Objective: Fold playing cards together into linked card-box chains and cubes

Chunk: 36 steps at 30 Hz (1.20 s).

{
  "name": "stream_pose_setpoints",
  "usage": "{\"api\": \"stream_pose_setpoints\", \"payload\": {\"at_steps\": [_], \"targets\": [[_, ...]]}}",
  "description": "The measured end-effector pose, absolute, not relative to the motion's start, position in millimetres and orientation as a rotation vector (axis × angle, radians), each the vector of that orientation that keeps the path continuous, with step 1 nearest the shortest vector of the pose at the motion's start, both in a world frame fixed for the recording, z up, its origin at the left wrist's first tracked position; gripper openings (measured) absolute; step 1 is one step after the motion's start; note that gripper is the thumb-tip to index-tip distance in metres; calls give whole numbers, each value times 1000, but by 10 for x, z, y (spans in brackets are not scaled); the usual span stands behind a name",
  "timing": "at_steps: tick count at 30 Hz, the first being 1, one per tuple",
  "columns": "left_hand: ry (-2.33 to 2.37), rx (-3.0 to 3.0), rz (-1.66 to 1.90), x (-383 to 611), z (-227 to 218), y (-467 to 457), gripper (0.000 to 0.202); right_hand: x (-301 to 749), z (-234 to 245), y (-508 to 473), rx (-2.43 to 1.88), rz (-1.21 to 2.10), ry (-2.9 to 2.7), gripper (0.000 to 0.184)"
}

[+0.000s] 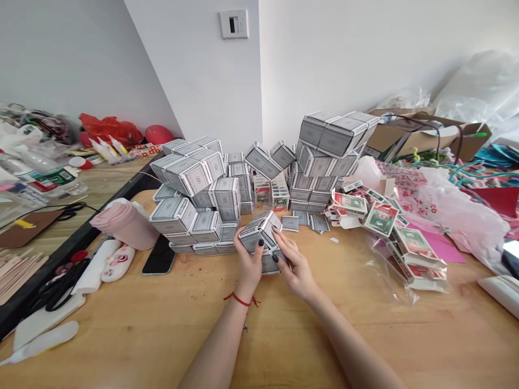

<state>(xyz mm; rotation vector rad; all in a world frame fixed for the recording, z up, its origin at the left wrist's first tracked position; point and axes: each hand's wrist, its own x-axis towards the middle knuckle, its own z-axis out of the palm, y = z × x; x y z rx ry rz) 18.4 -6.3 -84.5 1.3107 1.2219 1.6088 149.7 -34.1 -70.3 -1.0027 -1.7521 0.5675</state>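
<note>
A block built of folded grey-backed playing cards (259, 226) is between my two hands, low over the wooden table. My left hand (249, 262) grips its left side, the thumb pressed on the near face. On the right side, my right hand (298, 267) has its fingers bent against the block. Beyond it lie a few flat loose cards (290, 223). Stacks of similar card blocks rise at the left (194, 216) and right (316, 173), and two more blocks (271, 158) rest on card packs (279, 193) between them. My fingers partly cover the held block.
Opened card boxes (417, 259) and a crumpled plastic bag (441, 194) lie at the right. A phone (159, 256), a rolled pink cloth (125, 222), scissors (67, 283) and a glue bottle (44, 341) are at the left. A cardboard box (399, 132) stands at the back right.
</note>
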Motion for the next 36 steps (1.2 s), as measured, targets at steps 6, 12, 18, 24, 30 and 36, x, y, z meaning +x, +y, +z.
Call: {"api": "stream_pose_setpoints", "payload": {"at_steps": [6,12,18,24,30,36], "targets": [[1178,1342,1614,220,-802,-90,56,1405,-745,-366,-1050,612,-1520,44],[1174,1379,1584,268,-819,-143,56,1268,-757,-441,-1070,701,-1258,39],[1190,1385,1593,284,-839,-151,56,1242,-754,-458,-1104,619,-1294,40],[1179,1396,1605,296,-805,-166,54,1226,-782,-444,-1141,511,-1299,41],[1166,1417,1593,306,-784,-178,54,1220,-763,-464,-1155,495,-1283,46],[1154,1414,1590,295,-808,-163,53,1235,-734,-477,-1119,485,-1312,48]]}}
